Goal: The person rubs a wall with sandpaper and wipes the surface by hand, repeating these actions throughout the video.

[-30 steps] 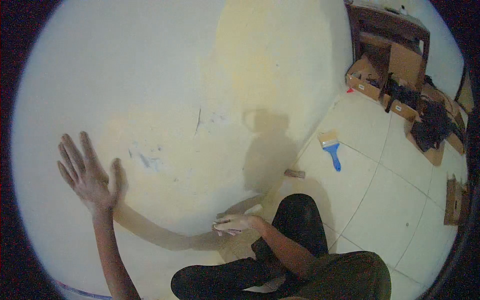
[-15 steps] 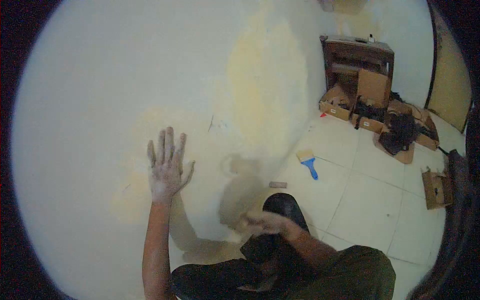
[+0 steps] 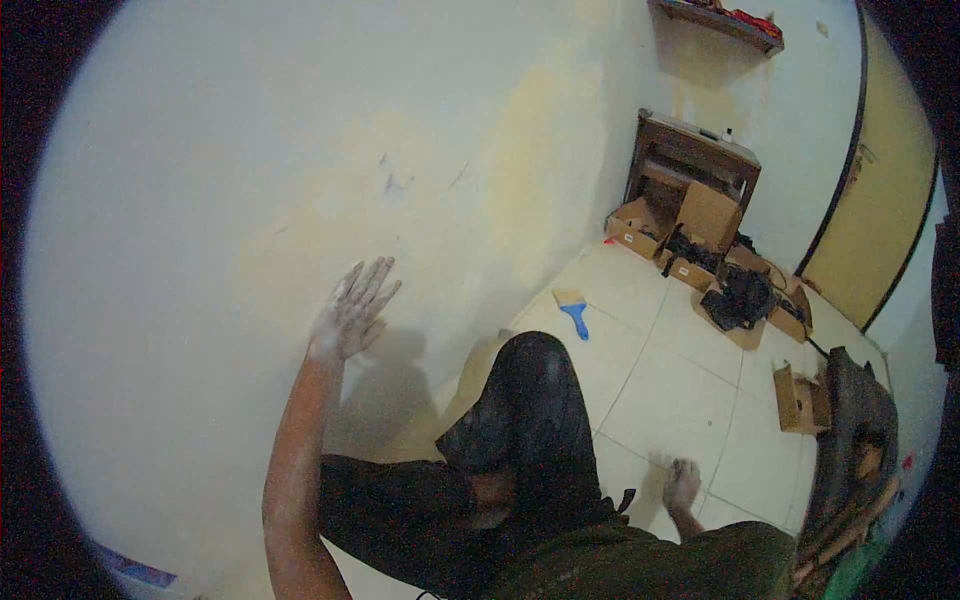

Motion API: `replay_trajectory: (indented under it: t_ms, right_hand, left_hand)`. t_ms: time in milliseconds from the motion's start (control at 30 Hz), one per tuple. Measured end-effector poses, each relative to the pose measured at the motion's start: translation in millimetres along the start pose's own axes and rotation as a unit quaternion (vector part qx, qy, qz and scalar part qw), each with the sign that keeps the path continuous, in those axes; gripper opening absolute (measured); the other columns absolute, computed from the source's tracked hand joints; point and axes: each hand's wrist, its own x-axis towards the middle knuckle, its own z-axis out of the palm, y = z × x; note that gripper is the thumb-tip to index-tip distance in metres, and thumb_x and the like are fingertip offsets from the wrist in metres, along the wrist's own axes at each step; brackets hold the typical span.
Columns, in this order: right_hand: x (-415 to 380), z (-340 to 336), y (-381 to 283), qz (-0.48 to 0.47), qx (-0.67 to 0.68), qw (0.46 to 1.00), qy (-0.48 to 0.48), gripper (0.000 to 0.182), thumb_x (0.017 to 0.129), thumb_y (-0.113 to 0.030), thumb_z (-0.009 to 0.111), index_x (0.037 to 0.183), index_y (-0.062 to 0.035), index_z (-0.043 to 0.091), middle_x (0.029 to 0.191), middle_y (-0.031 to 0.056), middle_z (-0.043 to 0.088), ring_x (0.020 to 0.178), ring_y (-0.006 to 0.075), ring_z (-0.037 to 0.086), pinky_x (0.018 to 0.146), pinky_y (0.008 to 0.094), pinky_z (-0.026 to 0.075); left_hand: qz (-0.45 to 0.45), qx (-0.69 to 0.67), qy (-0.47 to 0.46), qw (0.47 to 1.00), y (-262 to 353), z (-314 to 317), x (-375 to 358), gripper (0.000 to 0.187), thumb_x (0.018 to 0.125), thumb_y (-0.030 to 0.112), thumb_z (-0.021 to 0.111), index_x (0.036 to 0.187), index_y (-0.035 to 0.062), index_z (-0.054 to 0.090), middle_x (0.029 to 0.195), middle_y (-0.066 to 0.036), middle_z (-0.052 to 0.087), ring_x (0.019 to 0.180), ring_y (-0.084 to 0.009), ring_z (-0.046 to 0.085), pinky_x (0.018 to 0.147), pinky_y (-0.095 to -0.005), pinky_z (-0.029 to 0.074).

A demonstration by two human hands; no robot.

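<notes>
My left hand (image 3: pixel 355 305), dusted white, lies against the pale wall (image 3: pixel 180 240) with its fingers stretched out and nothing in them. Yellowish patches and a few dark scuffs mark the wall above it. My right hand (image 3: pixel 683 484), also whitened, is low over the tiled floor (image 3: pixel 690 365), its fingers curled in. What they hold, if anything, is hidden. Between the hands are my bent knees in dark trousers (image 3: pixel 545 410). Beyond the knee, a wide paintbrush (image 3: pixel 573 315) with a blue handle and pale bristles rests on the tiles.
Cardboard boxes (image 3: pixel 640 228) with dark items stand before a wooden cabinet (image 3: pixel 690 150) in the far corner. A separate open box (image 3: pixel 801 400) sits to the right. Past it, a person (image 3: pixel 868 470) is partly visible by a dark padded shape. A shelf (image 3: pixel 725 22) hangs above; a yellowish door (image 3: pixel 880 180) is right.
My left hand has tilted to the right and stays on the wall. My right hand has swung from in front of my knee to over the floor at right. The view has shifted rightward.
</notes>
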Motion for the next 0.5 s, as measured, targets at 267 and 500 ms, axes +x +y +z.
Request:
replay_trajectory:
  t_ms: [267,500]
  right_hand:
    - [-119,49,-41,0.11,-0.053,0.99,0.073,0.036,0.106,-0.028,0.051,0.126,0.0,0.061,0.142,0.0249,0.055,0.135,0.0424,0.048,0.114,0.0552,0.033]
    - [-72,74,-88,0.201,-0.015,0.978,0.047,0.03,0.106,-0.023,0.048,0.122,-0.0033,0.064,0.147,0.0246,0.052,0.139,0.0415,0.045,0.115,0.0538,0.032]
  left_hand:
    - [-0.052,-0.086,0.043,0.994,6,105,-4,0.08,0.095,0.052,0.056,0.163,0.0212,0.028,0.173,-0.005,0.015,0.16,-0.0232,0.01,0.13,-0.0454,0.003]
    - [-0.065,-0.167,0.109,0.978,3,139,36,0.076,0.095,0.043,0.059,0.162,0.0201,0.032,0.171,-0.011,0.021,0.157,-0.0299,0.023,0.128,-0.0498,0.015]
